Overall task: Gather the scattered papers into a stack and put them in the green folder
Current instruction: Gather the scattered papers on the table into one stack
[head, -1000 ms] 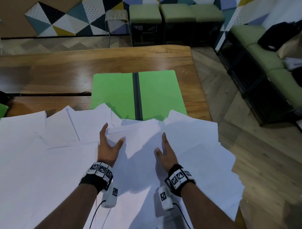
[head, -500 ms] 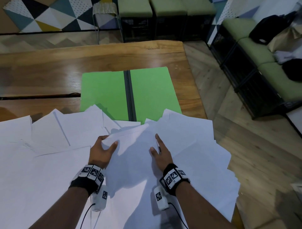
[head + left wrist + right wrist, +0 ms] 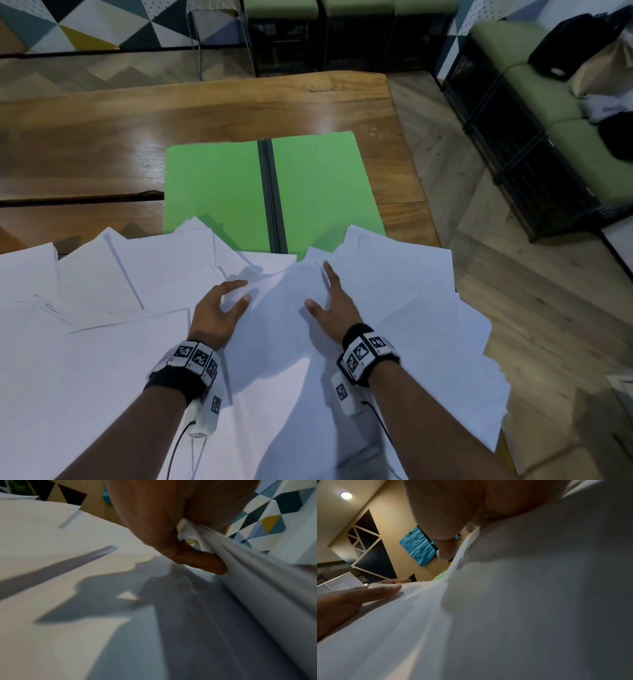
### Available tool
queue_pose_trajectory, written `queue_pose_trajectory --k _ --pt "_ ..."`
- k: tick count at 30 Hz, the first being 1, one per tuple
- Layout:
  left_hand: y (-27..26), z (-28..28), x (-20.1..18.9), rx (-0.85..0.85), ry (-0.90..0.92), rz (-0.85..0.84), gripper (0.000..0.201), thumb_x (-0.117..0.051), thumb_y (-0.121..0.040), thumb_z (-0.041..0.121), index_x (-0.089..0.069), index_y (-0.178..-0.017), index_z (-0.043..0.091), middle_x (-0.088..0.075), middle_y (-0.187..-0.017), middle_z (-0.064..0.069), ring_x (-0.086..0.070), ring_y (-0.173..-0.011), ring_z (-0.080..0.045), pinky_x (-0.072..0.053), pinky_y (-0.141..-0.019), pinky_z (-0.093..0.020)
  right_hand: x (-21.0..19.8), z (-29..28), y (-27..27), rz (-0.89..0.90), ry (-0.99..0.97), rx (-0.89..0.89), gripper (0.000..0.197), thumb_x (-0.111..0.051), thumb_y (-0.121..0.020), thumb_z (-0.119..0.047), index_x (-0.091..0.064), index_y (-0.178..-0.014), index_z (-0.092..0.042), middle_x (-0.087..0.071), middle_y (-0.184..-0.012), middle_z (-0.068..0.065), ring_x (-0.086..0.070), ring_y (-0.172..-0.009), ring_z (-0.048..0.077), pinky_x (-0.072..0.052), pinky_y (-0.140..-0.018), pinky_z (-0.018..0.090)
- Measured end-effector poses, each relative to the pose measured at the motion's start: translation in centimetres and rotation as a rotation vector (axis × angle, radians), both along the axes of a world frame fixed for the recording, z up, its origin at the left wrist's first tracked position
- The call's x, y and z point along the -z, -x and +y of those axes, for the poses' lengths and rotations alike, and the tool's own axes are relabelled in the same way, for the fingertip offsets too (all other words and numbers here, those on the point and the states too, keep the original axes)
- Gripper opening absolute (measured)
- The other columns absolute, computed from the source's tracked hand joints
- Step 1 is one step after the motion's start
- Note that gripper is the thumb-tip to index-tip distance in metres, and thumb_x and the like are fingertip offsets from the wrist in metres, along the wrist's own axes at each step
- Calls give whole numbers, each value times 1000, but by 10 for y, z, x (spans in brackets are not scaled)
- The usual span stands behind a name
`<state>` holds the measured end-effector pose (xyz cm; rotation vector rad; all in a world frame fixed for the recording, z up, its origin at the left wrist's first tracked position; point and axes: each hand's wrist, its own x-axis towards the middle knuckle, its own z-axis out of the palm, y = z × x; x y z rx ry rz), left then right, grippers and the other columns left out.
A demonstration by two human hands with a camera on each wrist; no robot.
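Note:
Several white papers lie fanned over the near half of the table, and some cover the near edge of the open green folder. My left hand curls its fingers and thumb round the raised edge of a sheaf of papers in the middle. In the left wrist view the thumb presses against that bunched edge. My right hand lies flat on the same sheets with straight fingers, just right of the left hand. The right wrist view shows paper bulging up between both hands.
The folder lies on a wooden table whose right edge drops to the floor; some sheets overhang it. A dark seam crosses the tabletop at left. Green benches with a black bag stand at right.
My left hand went from spread flat to curled round the sheets' edge. The papers between my hands have bunched upward. My right hand stayed flat.

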<state>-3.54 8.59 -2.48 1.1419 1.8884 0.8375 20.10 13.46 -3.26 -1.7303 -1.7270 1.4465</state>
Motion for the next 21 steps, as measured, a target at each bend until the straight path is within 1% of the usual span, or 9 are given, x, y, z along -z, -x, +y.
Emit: queue_pose_trajectory --k 2,4,7,9,10,12,15,18,21 --pt "0 1 3 -54 28 -40 18 -70 -86 25 -63 -101 32 -64 -117 5 -55 -112 -15 -40 -101 -30 -1 5 2 -10 33 -19 77 -55 -93 -27 -6 -150 -40 -32 -153 -3 -38 -137 23 -31 -108 34" --pt "-1 1 4 -122 35 -91 14 -68 -87 20 -63 -95 31 -65 -115 2 -58 -108 -21 -44 -94 -33 -1 4 1 51 53 52 76 -52 -93 -14 -8 -150 -39 -32 -153 -5 -36 -138 22 -31 -108 30" --pt "-3 -4 3 -197 -43 -148 23 -67 -86 7 -59 -106 17 -62 -111 -4 -59 -100 -20 -46 -88 -28 -1 -8 -4 90 38 84 86 -52 -88 2 -6 -150 -38 -27 -154 -9 -34 -139 17 -32 -100 20" --pt "-5 -8 3 -179 -89 -152 36 -68 -84 1 -53 -115 14 -60 -109 -5 -59 -94 -12 -46 -83 -14 -2 -14 -9 101 57 40 96 -50 -84 8 0 -149 -41 -20 -157 -7 -31 -141 18 -34 -98 22" --pt "-4 -9 4 -161 -71 -145 37 -67 -84 1 -53 -115 15 -60 -108 -3 -59 -94 -12 -45 -81 -12 -3 -14 -10 98 66 20 98 -50 -82 7 3 -148 -43 -19 -157 -7 -32 -140 21 -35 -98 25" --pt "-4 -10 8 -135 6 -129 30 -68 -86 8 -56 -111 20 -60 -112 0 -58 -101 -18 -45 -86 -23 -8 -6 -10 37 28 -2 96 -54 -85 -3 5 -148 -44 -25 -156 -4 -42 -132 27 -37 -99 31" --pt "-7 -7 9 -121 65 -100 26 -68 -86 17 -59 -109 23 -60 -118 1 -56 -109 -20 -44 -96 -34 -14 15 -2 -79 -57 -83 76 -50 -95 -28 1 -149 -42 -32 -154 -3 -44 -131 29 -34 -107 38" --pt "-13 -5 5 -133 70 -72 26 -68 -86 20 -58 -110 21 -58 -117 3 -54 -108 -17 -40 -94 -28 -6 28 6 -188 -71 -249 59 -47 -96 -37 -20 -148 -38 -40 -149 4 -38 -135 26 -30 -110 38" --pt "-12 -7 6 -131 53 -66 27 -69 -86 21 -58 -111 19 -56 -117 4 -53 -114 -17 -38 -97 -28 1 27 5 -142 -56 -174 44 -55 -92 -37 -44 -133 -28 -50 -138 2 -43 -129 23 -33 -106 33"
